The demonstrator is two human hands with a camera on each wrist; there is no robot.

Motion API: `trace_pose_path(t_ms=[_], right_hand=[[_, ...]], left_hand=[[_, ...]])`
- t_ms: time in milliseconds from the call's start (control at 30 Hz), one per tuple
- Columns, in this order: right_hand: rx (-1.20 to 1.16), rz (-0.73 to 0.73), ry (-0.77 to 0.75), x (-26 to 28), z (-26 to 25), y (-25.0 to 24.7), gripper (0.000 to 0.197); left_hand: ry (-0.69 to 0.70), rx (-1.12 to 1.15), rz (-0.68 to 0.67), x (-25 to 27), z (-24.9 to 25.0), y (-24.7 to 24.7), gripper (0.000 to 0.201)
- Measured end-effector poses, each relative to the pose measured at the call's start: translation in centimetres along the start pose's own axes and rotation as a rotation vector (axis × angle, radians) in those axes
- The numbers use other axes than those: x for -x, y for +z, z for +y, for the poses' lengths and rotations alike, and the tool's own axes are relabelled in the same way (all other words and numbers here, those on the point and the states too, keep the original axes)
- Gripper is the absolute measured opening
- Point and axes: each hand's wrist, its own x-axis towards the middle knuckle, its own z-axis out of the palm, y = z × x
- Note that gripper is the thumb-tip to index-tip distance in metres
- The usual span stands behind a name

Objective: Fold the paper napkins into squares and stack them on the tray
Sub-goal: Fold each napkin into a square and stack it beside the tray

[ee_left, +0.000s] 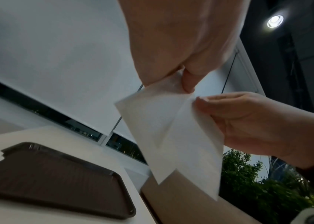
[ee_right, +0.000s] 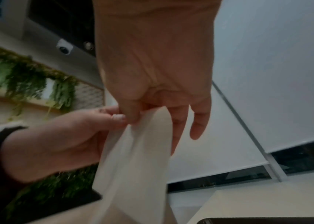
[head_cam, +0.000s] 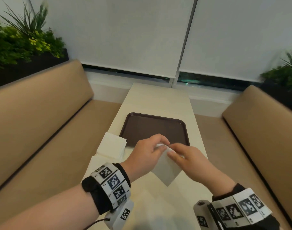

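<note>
The left hand (head_cam: 144,154) and the right hand (head_cam: 188,157) hold one white paper napkin (head_cam: 166,170) in the air above the near part of the long white table (head_cam: 158,100). The napkin hangs as a diamond, its lowest corner pointing down toward the table without touching it.

Left hand: thumb and forefinger pinch the napkin's upper corner; the left wrist view shows the thumb (ee_left: 188,78) pressed onto the paper at that corner.

Right hand: thumb and forefinger pinch the same upper area, just beside the left hand's grip – the two sets of fingertips almost meet. The right wrist view shows the remaining fingers (ee_right: 198,125) hanging straight and loose behind the sheet.

In the left wrist view the napkin (ee_left: 171,136) shows two layers parting slightly along the edge near the right hand (ee_left: 252,125).

The dark brown rectangular plastic tray (head_cam: 154,128) lies flat on the table, just beyond the hands. No napkin lies on it.

A stack of white paper napkins (head_cam: 111,147) rests on the table at the tray's left near corner, the sheets slightly offset from one another.

Tan upholstered benches (head_cam: 36,123) flank the table on both sides – green plants (head_cam: 22,42) stand behind them.
</note>
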Motion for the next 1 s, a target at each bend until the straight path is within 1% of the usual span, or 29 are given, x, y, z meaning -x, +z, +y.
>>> trace_pose_path(t_ms=[33, 67, 100, 167, 267, 333, 367, 400, 467, 533, 567, 633, 700, 733, 767, 833, 867, 933, 1000], right_hand=[[0.145, -0.017, -0.009, -0.3, -0.1, 0.8, 0.022], [0.216, -0.005, -0.004, -0.5, -0.3, 1.4, 0.03], [0.235, 0.027, 0.006, -0.7, -0.4, 1.7, 0.034], [0.257, 0.061, 0.001, -0.8, -0.3, 2.0, 0.034], [0.259, -0.017, -0.035, -0.8, 0.3, 2.3, 0.026], [0.159, -0.01, -0.028, -0.8, 0.5, 2.5, 0.022], [0.09, 0.008, -0.007, -0.8, 0.6, 2.8, 0.021], [0.025, 0.034, 0.018, -1.0, 0.7, 3.3, 0.021], [-0.098, 0.096, 0.086, -1.6, 1.0, 4.7, 0.022], [-0.257, 0.117, 0.177, -2.6, 1.3, 6.4, 0.021], [-0.364, 0.092, 0.212, -3.2, 1.3, 7.2, 0.02], [-0.516, -0.014, 0.245, -4.6, 0.9, 8.6, 0.018], [-0.531, -0.079, 0.253, -6.4, 0.2, 9.6, 0.018], [-0.531, -0.076, 0.256, -7.5, -0.1, 10.0, 0.018], [-0.527, -0.058, 0.261, -8.7, -0.3, 10.4, 0.018], [-0.517, -0.028, 0.28, -11.5, -0.6, 11.3, 0.017], [-0.519, -0.028, 0.293, -12.9, -0.8, 11.9, 0.016], [-0.54, -0.028, 0.324, -15.6, -1.0, 13.2, 0.013], [-0.563, -0.011, 0.368, -17.8, -1.0, 14.6, 0.009]], left_hand=[[0.012, -0.014, 0.003, 0.2, -0.2, 0.2, 0.011], [0.016, -0.027, 0.013, 0.2, -0.5, 0.2, 0.01], [0.011, -0.032, 0.026, 0.2, -0.8, 0.2, 0.011], [-0.022, -0.034, 0.034, 0.3, -1.6, 0.0, 0.012], [-0.095, -0.006, 0.064, 0.8, -3.0, -0.4, 0.011], [-0.183, 0.094, 0.119, 1.4, -4.1, -0.8, 0.013], [-0.229, 0.143, 0.126, 1.7, -4.6, -1.0, 0.014], [-0.27, 0.186, 0.113, 2.1, -5.3, -1.2, 0.014], [-0.341, 0.237, 0.051, 2.9, -6.4, -1.6, 0.006], [-0.393, 0.26, 0.063, 3.7, -8.0, -2.5, 0.016], [-0.421, 0.284, 0.107, 4.0, -8.8, -3.0, 0.014], [-0.462, 0.322, 0.199, 4.2, -10.2, -4.3, 0.008], [-0.482, 0.339, 0.236, 3.8, -11.0, -5.8, 0.006], [-0.488, 0.348, 0.233, 3.3, -11.4, -6.6, 0.005], [-0.493, 0.348, 0.219, 2.6, -11.9, -7.4, 0.01], [-0.507, 0.276, 0.179, 0.7, -13.1, -9.3, 0.022], [-0.51, 0.217, 0.176, -0.5, -13.9, -10.4, 0.025], [-0.519, 0.093, 0.206, -3.1, -16.1, -12.1, 0.026], [-0.558, -0.054, 0.203, -5.4, -18.2, -13.2, 0.033]])
